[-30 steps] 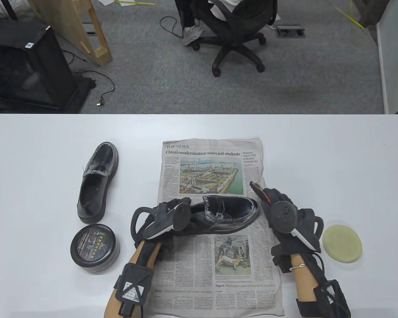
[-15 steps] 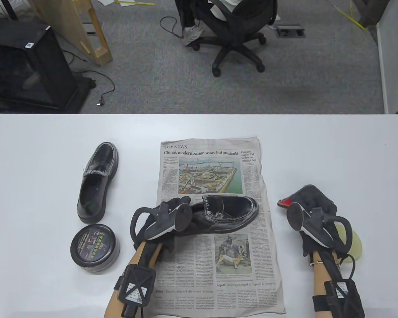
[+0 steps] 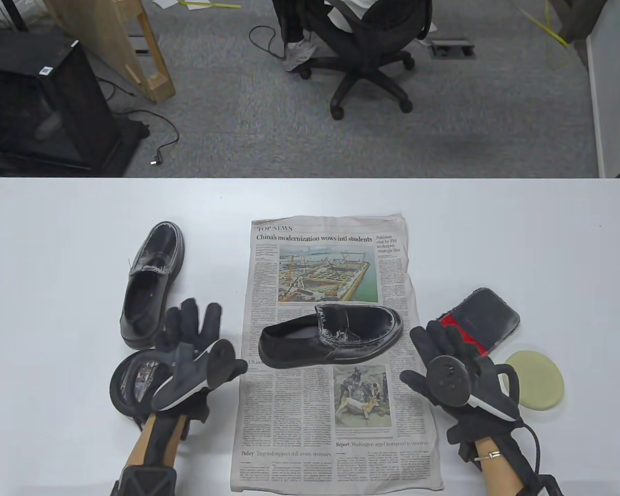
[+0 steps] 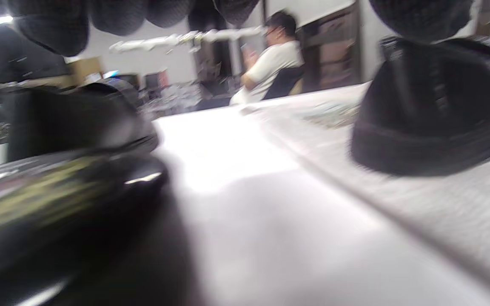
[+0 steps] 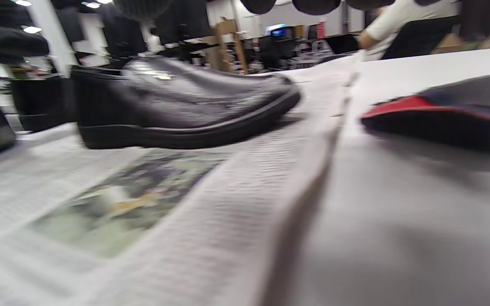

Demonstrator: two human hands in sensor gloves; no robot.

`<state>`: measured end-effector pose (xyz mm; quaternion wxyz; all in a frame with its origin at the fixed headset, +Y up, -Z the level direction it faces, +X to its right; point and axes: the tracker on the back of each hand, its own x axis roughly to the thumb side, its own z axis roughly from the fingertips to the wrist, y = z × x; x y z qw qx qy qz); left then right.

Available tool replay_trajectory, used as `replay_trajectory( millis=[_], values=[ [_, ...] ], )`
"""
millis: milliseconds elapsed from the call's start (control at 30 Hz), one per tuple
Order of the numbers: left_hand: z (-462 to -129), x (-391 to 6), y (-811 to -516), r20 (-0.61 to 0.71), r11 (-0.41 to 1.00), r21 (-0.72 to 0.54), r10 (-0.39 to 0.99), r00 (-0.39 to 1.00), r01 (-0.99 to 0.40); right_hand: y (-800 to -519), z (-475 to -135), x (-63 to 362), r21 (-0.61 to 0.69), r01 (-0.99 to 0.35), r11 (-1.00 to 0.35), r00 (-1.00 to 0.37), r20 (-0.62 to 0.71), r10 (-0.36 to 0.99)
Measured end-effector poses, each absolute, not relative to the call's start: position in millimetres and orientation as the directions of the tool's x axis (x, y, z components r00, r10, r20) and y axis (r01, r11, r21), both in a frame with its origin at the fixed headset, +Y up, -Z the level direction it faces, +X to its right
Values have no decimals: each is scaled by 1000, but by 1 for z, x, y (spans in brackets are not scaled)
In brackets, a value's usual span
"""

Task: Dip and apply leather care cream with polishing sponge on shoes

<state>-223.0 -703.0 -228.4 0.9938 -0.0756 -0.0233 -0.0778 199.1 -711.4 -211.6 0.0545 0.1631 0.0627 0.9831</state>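
Observation:
A black loafer (image 3: 336,336) lies on its sole across the newspaper (image 3: 330,413), toe to the right, with whitish smears on its upper. My left hand (image 3: 206,336) hovers with fingers spread over the round cream tin (image 3: 129,385), which its tracker partly hides. My right hand (image 3: 423,356) is spread and holds nothing, at the newspaper's right edge. The round yellow sponge (image 3: 540,380) lies just right of that hand. The left wrist view shows the blurred tin (image 4: 36,204) and the loafer's heel (image 4: 436,106). In the right wrist view the loafer (image 5: 177,106) stands on the newspaper (image 5: 185,221).
A second black loafer (image 3: 152,281) lies on the table beyond the tin, toe away from me. A dark cloth with a red patch (image 3: 488,320) lies beyond the sponge, also in the right wrist view (image 5: 449,114). An office chair (image 3: 367,57) stands past the table's far edge.
My left hand let go of the loafer's heel and moved left over the tin. My right hand put down the dark cloth and drew back to the newspaper's edge.

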Motion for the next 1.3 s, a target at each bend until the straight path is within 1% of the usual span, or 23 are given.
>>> replay_trajectory(
  millis=[133, 233, 267, 300, 333, 433, 533, 633, 733, 800, 867, 967, 1067, 1100, 1167, 1300],
  values=[
    [-211, -276, -721, -62, 920, -365, -176, 982, 142, -722, -201, 180, 148, -55, -987, -912, 394, 111],
    [-208, -297, -737, -108, 886, -454, -160, 981, 95, -730, -198, 178, 125, -47, -991, -908, 407, 94],
    [-208, -301, -739, -114, 883, -467, -122, 986, 55, -732, -198, 179, 139, -40, -990, -908, 408, 94],
    [-210, -305, -743, -127, 882, -469, -25, 992, -38, -734, -197, 181, 149, -41, -988, -908, 407, 99],
    [-210, -306, -745, -130, 875, -476, 23, 991, -83, -735, -197, 182, 149, -48, -988, -908, 405, 106],
    [-212, -303, -746, -103, 869, -494, -37, 994, -19, -737, -198, 184, 148, -75, -986, -908, 398, 129],
    [-213, -302, -751, -77, 865, -498, 17, 997, -53, -737, -198, 183, 147, -82, -986, -906, 401, 135],
    [-210, -301, -751, -78, 913, -397, 71, 994, -96, -737, -197, 183, 132, -69, -989, -907, 403, 117],
    [-204, -290, -749, -4, 920, -388, 59, 998, -56, -734, -197, 185, 113, -81, -990, -910, 396, 120],
    [-198, -275, -741, 77, 925, -377, 82, 994, -47, -733, -197, 185, 112, -97, -989, -908, 396, 134],
    [-193, -252, -730, 178, 932, -357, 136, 975, -65, -733, -197, 185, 113, -101, -988, -907, 398, 138],
    [-187, -199, -715, 372, 938, -341, 187, 909, -54, -734, -196, 181, 110, -87, -990, -905, 406, 124],
    [-191, -141, -712, 519, 933, -361, 205, 830, -4, -735, -196, 180, 113, -75, -991, -904, 412, 116],
    [-194, -119, -713, 553, 932, -362, 215, 805, 0, -735, -195, 179, 115, -74, -991, -903, 414, 115],
    [-199, -86, -719, 603, 930, -366, 203, 772, 41, -735, -195, 180, 119, -71, -990, -901, 418, 115],
    [-205, -37, -733, 661, 927, -353, 151, 735, 127, -736, -194, 179, 131, -74, -989, -893, 432, 124]
  ],
)
